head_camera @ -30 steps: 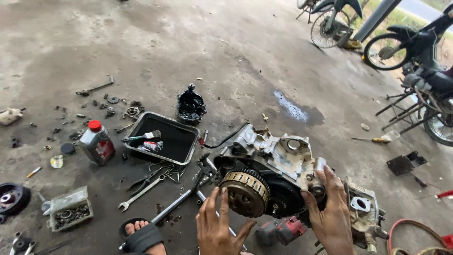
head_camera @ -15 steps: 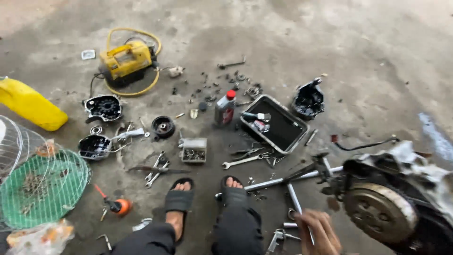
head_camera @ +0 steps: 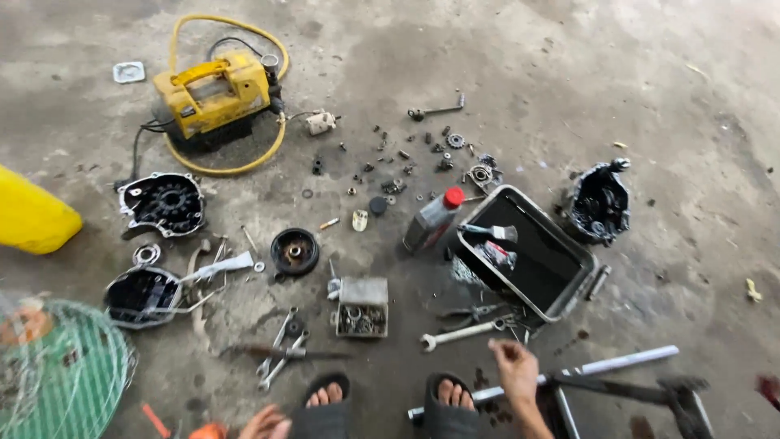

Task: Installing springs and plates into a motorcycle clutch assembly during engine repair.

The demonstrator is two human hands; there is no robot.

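Stained grey concrete floor (head_camera: 650,97), strewn with parts. Right hand (head_camera: 513,370) reaches forward with fingertips pinched together; whether anything lies between them cannot be told. Just ahead of it lies a silver open-ended wrench (head_camera: 461,333), beyond that a black rectangular metal tray (head_camera: 561,305). Left hand (head_camera: 264,423) sits low beside the sandalled feet, its grip unclear.

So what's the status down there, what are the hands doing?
Right hand empty, beside wrench. Left hand low by sandal. Black tray close behind wrench.
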